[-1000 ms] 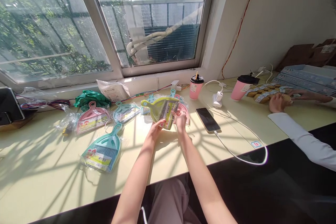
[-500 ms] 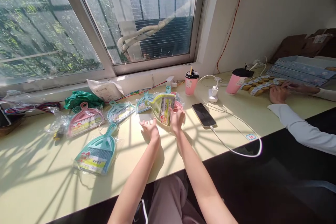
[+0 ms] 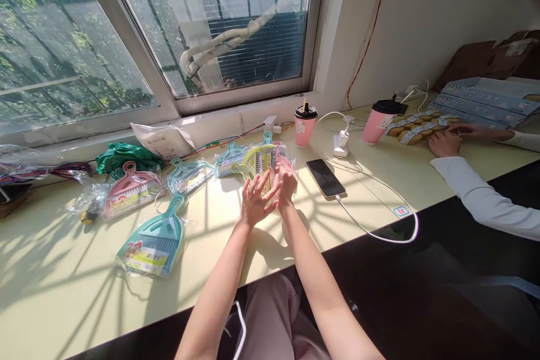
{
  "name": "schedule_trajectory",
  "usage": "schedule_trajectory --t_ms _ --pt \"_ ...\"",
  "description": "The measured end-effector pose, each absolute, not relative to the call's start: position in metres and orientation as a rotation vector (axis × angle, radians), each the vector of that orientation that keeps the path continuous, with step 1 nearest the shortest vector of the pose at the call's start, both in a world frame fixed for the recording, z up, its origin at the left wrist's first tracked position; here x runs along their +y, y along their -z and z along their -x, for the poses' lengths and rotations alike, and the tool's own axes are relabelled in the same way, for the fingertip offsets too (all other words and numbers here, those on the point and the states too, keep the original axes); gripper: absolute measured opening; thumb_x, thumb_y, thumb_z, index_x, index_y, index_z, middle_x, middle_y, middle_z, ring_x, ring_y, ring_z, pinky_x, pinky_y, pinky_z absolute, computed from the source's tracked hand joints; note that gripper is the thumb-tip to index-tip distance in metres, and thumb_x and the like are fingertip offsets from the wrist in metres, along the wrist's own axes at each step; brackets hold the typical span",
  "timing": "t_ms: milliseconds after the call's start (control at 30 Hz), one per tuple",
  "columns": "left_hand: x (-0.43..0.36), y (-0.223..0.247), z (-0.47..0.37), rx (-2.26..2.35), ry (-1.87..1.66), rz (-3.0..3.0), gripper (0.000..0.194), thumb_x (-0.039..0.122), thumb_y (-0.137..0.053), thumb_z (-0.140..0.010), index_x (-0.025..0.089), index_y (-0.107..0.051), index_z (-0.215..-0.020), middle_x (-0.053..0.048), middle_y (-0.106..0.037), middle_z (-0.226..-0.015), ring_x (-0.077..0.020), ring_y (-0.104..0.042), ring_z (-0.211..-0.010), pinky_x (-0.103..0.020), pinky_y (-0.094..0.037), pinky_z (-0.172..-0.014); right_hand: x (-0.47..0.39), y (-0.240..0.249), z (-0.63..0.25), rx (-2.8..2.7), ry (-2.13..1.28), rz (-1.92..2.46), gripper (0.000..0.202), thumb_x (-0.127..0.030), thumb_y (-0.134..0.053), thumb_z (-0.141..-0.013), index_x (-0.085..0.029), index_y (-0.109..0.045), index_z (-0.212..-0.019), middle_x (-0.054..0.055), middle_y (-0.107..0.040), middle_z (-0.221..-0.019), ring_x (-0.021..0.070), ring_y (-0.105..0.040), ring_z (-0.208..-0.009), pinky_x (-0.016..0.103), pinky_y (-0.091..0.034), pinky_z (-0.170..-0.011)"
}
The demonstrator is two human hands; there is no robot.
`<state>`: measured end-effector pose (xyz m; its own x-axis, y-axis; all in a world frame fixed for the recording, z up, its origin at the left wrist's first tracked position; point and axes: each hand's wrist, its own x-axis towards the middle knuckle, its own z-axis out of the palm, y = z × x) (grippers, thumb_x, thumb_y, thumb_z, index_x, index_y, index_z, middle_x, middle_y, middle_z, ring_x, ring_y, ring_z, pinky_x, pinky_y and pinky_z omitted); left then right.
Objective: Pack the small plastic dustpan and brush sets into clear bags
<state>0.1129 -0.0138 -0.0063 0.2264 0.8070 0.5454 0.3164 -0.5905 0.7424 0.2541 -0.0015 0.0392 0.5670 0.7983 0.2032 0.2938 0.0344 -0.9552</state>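
My right hand (image 3: pixel 286 183) has its fingers curled at the right edge of a yellow-green dustpan-and-brush set (image 3: pixel 255 161) in clear wrap. In front of that set my left hand (image 3: pixel 258 199) has its fingers spread and holds nothing. A pink set (image 3: pixel 286 161) and a blue one (image 3: pixel 231 158) lie beside and behind the yellow-green one. Further left are a teal set (image 3: pixel 188 176), a pink set (image 3: pixel 131 190) and, closer to me, a larger-looking teal set (image 3: pixel 154 242), all wrapped.
A phone (image 3: pixel 325 178) on a white cable lies right of my hands. Two pink cups (image 3: pixel 304 129) (image 3: pixel 375 126) stand near the wall. At the right, a person's hands (image 3: pixel 445 143) touch yellow packs (image 3: pixel 415 134). Green plastic (image 3: pixel 124 158) lies by the window.
My left hand has moved right and up, in front of the yellow-green set, fingers spread. My right hand stays at the set's right edge. The whole view has shifted slightly.
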Motion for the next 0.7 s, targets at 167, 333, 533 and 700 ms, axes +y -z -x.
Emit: schedule_trajectory --t_ms 167,333,533,700 --pt "0.001 0.035 -0.101 0.907 -1.347 -2.927 0.049 0.057 -0.075 -0.115 0.045 -0.091 -0.16 -0.008 -0.086 -0.164 -0.035 -0.071 -0.159 -0.047 -0.042 -0.143 -0.002 -0.042 -0.252 -1.223 -0.331 1.862 0.014 -0.031 -0.066 -0.123 -0.025 -0.079 -0.122 0.009 -0.087 -0.097 0.0304 -0.081 -0.098 0.037 -0.053 -0.084" --pt "0.003 0.042 -0.097 0.817 -1.419 -3.211 0.053 0.05 -0.073 -0.115 0.044 -0.088 -0.165 -0.007 -0.088 -0.162 -0.0331 -0.074 -0.153 -0.043 -0.046 -0.138 -0.005 -0.047 -0.25 -1.32 -0.266 1.922 0.016 -0.031 -0.065 -0.128 -0.024 -0.079 -0.13 0.009 -0.09 -0.102 0.0273 -0.084 -0.094 0.033 -0.049 -0.078" --pt "0.003 0.034 -0.102 0.936 -1.488 -3.102 0.053 0.054 -0.069 -0.118 0.039 -0.089 -0.164 -0.011 -0.084 -0.168 -0.0362 -0.071 -0.157 -0.047 -0.047 -0.137 -0.005 -0.048 -0.25 -1.321 -0.251 1.909 0.015 -0.025 -0.065 -0.124 -0.024 -0.08 -0.128 0.009 -0.091 -0.104 0.0262 -0.083 -0.091 0.033 -0.05 -0.078" --pt "0.003 0.042 -0.105 0.774 -1.546 -3.111 0.044 0.05 -0.07 -0.116 0.038 -0.094 -0.151 -0.012 -0.09 -0.153 -0.0329 -0.077 -0.144 -0.044 -0.053 -0.13 -0.001 -0.045 -0.251 -1.317 -0.249 1.939 0.018 -0.029 -0.07 -0.126 -0.023 -0.085 -0.131 0.012 -0.092 -0.108 0.0277 -0.087 -0.098 0.032 -0.055 -0.082"
